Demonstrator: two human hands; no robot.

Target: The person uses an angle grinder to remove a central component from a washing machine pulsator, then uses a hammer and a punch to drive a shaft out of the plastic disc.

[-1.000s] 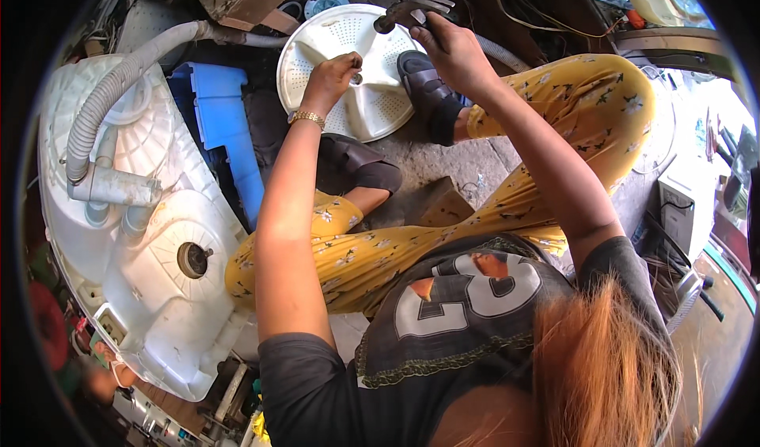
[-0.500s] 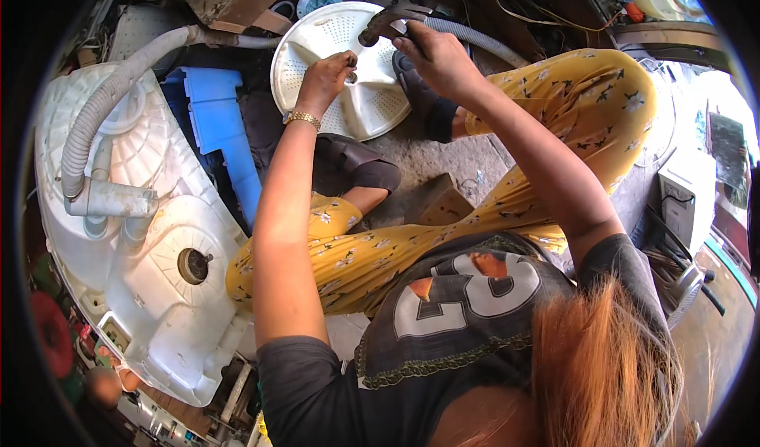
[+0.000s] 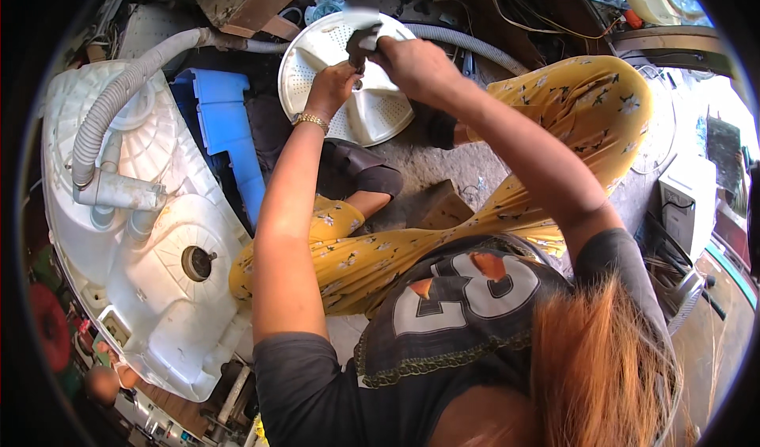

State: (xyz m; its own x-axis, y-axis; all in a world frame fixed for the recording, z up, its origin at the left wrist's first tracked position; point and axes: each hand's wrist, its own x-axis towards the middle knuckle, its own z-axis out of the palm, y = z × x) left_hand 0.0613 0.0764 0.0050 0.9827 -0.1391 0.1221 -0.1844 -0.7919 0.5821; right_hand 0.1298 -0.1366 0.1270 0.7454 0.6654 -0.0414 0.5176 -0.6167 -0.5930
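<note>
A round white perforated disc with raised ribs [image 3: 305, 61], like a washing-machine pulsator, lies tilted between my feet. My left hand [image 3: 329, 91] is closed in a pinch at its middle, and what the fingers hold there is hidden. In my right hand [image 3: 421, 69] is a hammer [image 3: 362, 42]. Its dark head, smeared by motion, is just above my left fingertips over the disc's hub. Whether the hammer touches anything, I cannot tell.
To the left lies a large white plastic tub [image 3: 158, 289] with a grey corrugated hose [image 3: 107, 91]. A blue plastic panel [image 3: 226, 115] stands beside it. A wooden block [image 3: 443, 207] sits between my legs. Another ribbed hose [image 3: 475, 43] runs behind the disc.
The hammer has come down and left, from above the disc's right side to beside my left fingers. My left hand has shifted slightly downward, still at the hub.
</note>
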